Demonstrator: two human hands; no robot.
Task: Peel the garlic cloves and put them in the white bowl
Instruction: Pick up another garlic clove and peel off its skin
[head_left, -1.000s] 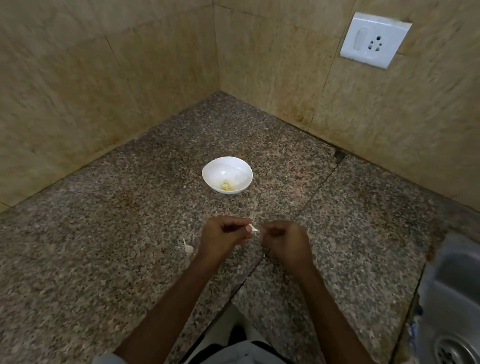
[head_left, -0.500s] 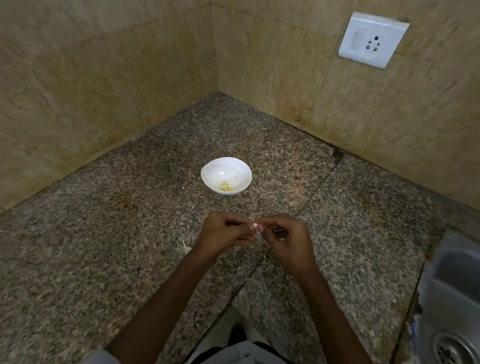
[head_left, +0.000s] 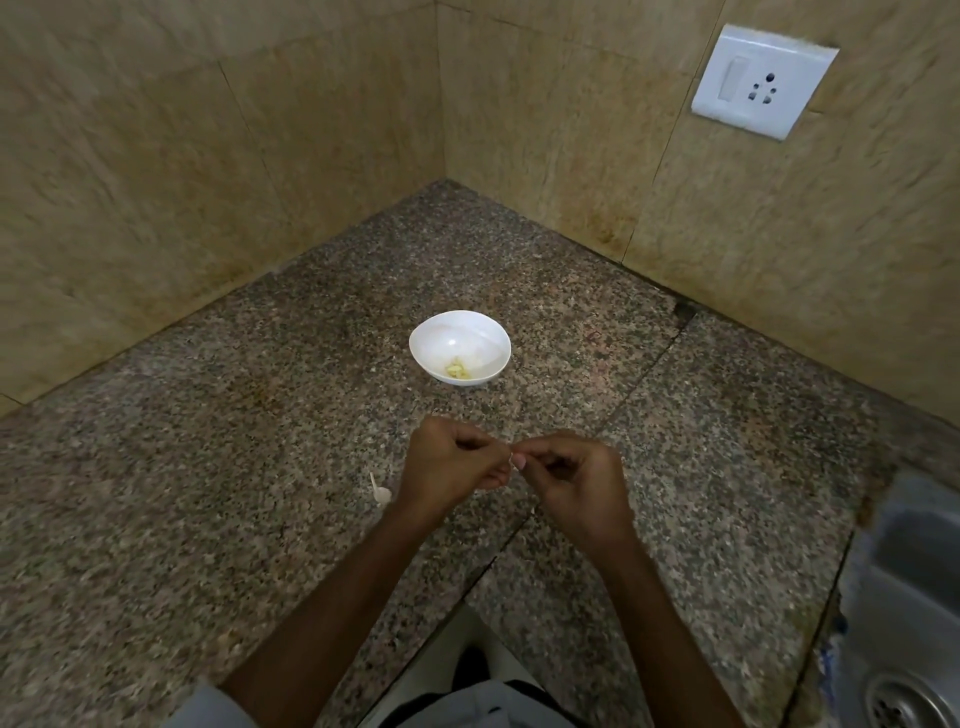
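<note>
Granite countertop (head_left: 260, 519): speckled grey-brown slab filling a tiled corner, with a seam running diagonally beneath the hands.

Wall tiles (head_left: 156, 182): tan, stained along the lower joint; one white switch-and-socket plate (head_left: 763, 80) at upper right.

Steel sink (head_left: 914, 597): edge and drain visible at lower right, not involved.

White bowl (head_left: 460, 347): upright on the counter, beyond the hands and apart from them; holds a few pale yellow peeled cloves (head_left: 457, 370) on its near inner side.

Left hand (head_left: 449, 460): raised above the counter, fingers curled, thumb and forefinger pinched on the clove at their tips.

Right hand (head_left: 569, 480): level with the left, its fingertips meeting the left's and closed on the same small item.

Garlic clove (head_left: 517, 460): only a pale sliver shows between the two sets of fingertips; how much skin is left cannot be told.

Skin scrap (head_left: 381, 492): small whitish piece with a thin stalk, lying on the counter just left of the left wrist.

Step in hand, by judgement: peeling one clove, the left hand steadying, the right picking at the skin.

Next move calls for: stripping the last skin clear, dropping the scrap aside, then a short forward reach to release the bare clove over the bowl.
</note>
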